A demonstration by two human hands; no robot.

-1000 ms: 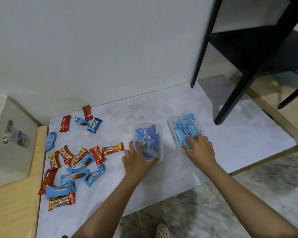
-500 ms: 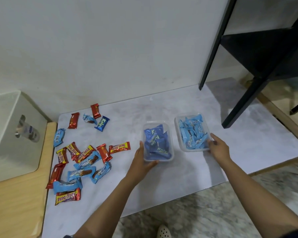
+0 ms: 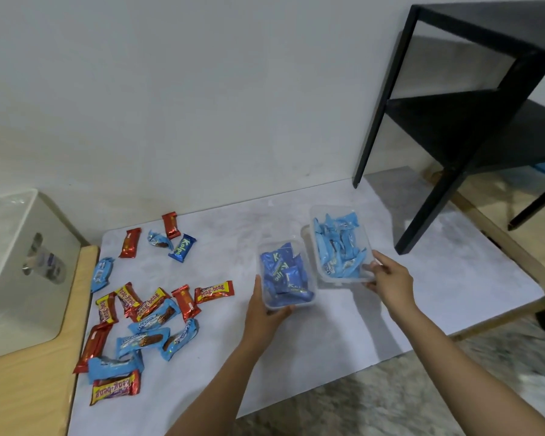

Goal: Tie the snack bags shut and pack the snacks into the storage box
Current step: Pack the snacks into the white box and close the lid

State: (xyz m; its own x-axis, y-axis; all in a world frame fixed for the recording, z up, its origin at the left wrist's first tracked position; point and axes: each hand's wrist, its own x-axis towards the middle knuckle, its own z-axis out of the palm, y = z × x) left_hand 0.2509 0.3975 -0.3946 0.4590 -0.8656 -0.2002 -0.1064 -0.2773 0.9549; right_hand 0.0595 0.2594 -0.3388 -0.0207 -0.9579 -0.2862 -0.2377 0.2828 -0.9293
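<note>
Two clear plastic tubs sit side by side on the grey marble mat (image 3: 343,325). The left tub (image 3: 266,247) holds dark blue snack packs, and my left hand (image 3: 263,313) grips its near left corner, thumb up along the side. The right tub (image 3: 315,215) is filled with light blue snack packs; my right hand (image 3: 387,278) holds its near right corner and it looks slightly lifted. A scatter of loose snack bars (image 3: 145,309) in red, yellow and blue wrappers lies on the mat's left half.
A translucent white storage box (image 3: 0,278) stands on a wooden board (image 3: 22,391) at the far left. A black metal shelf frame (image 3: 434,199) stands at the back right, one leg on the mat. A wall runs behind.
Both hands came off the snacks inside the tubs and moved to the tubs' near corners. The right tub has shifted back and right, and now looks lifted.
</note>
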